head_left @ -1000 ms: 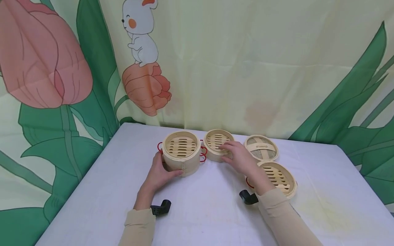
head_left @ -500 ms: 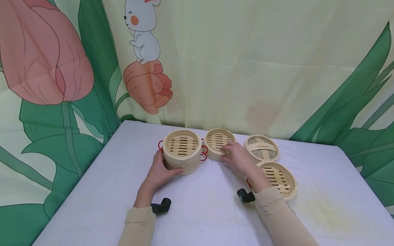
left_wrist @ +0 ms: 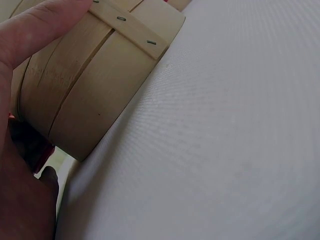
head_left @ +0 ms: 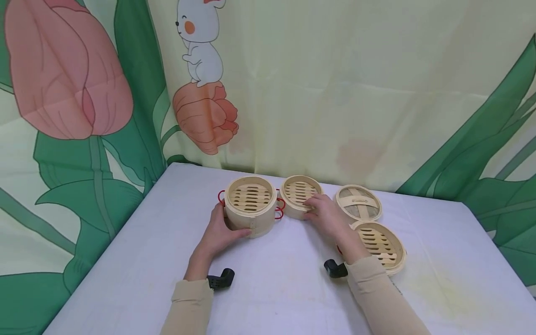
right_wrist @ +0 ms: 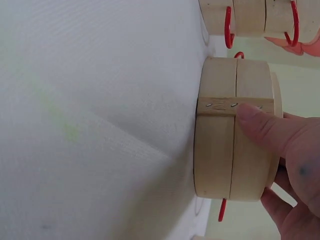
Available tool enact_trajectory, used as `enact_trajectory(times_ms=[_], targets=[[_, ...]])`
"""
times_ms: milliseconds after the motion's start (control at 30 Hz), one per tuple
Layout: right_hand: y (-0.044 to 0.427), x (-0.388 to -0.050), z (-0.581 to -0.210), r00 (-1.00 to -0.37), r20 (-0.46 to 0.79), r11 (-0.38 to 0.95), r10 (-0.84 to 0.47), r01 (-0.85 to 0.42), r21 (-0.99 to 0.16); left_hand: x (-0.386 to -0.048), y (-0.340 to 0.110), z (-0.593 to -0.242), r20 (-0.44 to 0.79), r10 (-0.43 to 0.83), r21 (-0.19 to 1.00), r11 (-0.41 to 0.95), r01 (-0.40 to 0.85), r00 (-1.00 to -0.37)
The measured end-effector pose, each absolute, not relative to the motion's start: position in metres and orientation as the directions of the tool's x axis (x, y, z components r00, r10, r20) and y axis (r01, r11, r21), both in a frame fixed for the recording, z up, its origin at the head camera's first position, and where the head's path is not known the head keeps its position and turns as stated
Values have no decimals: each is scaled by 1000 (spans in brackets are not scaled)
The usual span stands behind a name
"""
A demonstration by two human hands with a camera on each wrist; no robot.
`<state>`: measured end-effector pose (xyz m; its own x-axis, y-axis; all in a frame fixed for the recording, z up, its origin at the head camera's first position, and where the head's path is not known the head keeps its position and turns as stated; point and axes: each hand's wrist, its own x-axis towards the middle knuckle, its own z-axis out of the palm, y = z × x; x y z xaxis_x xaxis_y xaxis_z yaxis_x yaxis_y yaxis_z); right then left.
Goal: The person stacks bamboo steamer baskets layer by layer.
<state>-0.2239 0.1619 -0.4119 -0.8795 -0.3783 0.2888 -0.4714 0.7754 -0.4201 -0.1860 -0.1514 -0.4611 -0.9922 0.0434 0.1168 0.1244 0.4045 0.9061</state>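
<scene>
In the head view, my left hand [head_left: 217, 235] grips a stacked bamboo steamer [head_left: 264, 222] with red side handles. The thumb lies along the front wall and the fingers reach round the left side. The left wrist view shows the thumb on the stapled wood wall [left_wrist: 105, 95]. To its right, my right hand [head_left: 328, 216] holds a single-tier bamboo steamer basket [head_left: 293, 211] with a slatted floor. In the right wrist view, the thumb presses on the basket's stapled strip [right_wrist: 220, 106], and other fingers show at its lower edge. Both steamers stand upright on the table.
A round woven bamboo lid [head_left: 358, 201] lies right of the right hand. Another slatted steamer basket [head_left: 401, 258] stands nearer, partly behind the right forearm. White cloth covers the table [head_left: 276, 298]. A printed curtain [head_left: 301, 116] hangs behind its back edge.
</scene>
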Motion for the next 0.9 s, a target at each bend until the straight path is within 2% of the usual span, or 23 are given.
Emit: enact_trajectory(times_ms=[200, 333, 533, 767, 900], targets=[[162, -223, -415, -872, 318, 765, -371, -481, -428, -186, -151, -460, 119, 47, 907, 402, 128, -992], [162, -222, -417, -846, 381, 754, -373, -516, -408, -186, -151, -460, 114, 48, 905, 407, 123, -992], [164, -223, -417, -765, 508, 705, -396, -608, -366, -185, -151, -460, 107, 45, 902, 416, 116, -993], [164, -226, -412, -635, 652, 655, -414, -706, -271, -186, -151, -463, 112, 33, 899, 423, 116, -993], [163, -226, -405, -601, 692, 648, -400, -720, -250, -187, -151, -463, 124, 34, 898, 421, 127, -992]])
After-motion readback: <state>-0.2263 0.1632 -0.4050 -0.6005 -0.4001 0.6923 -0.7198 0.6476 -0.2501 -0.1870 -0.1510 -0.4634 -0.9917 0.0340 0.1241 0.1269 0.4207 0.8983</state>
